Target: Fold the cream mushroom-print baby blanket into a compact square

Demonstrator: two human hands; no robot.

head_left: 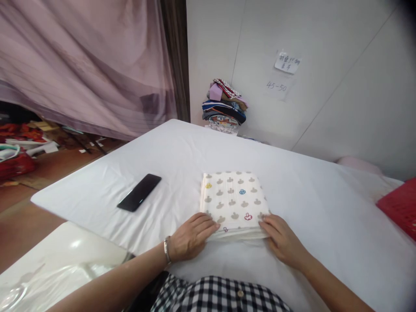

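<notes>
A folded white cloth (232,197) with a grey mushroom-like print, and a few motifs in yellow, blue and pink, lies flat in front of me on the white-covered table (273,173). At its near left corner my left hand (193,236) is closed, the thumb on top and the other fingers curled at the side edge. My right hand (282,238) pinches the near right corner, thumb and fingers at the edge. Several layers show along the near edge between the hands. The undersides of both hands are hidden.
Left of the cloth lies a black phone (139,193). Against the wall rises a stack of folded clothes (224,106). A red basket (399,210) stands at the right edge, and a pink curtain (97,65) hangs at the left. A plastic-covered surface (65,260) adjoins at the lower left.
</notes>
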